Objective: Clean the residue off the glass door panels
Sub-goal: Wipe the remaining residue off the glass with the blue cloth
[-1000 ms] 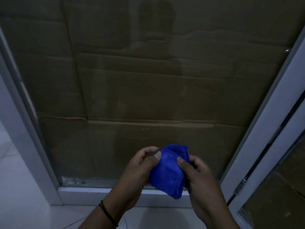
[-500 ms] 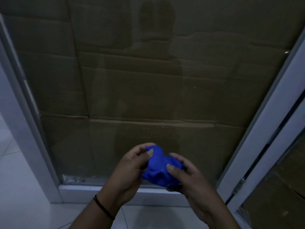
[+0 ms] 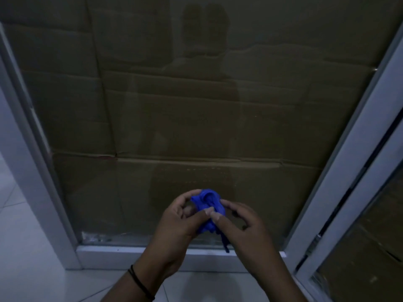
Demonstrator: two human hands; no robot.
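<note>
Your left hand (image 3: 174,223) and right hand (image 3: 242,227) both pinch the bunched blue cloth (image 3: 208,205), readying a wiping pad for the glass panel (image 3: 196,116).

2 hands (image 3: 176,223) hold 1 blue cloth (image 3: 208,205); behind the cloth, 1 glass panel (image 3: 196,105); right of it, 1 more; 1 wristband (image 3: 140,282).
</note>
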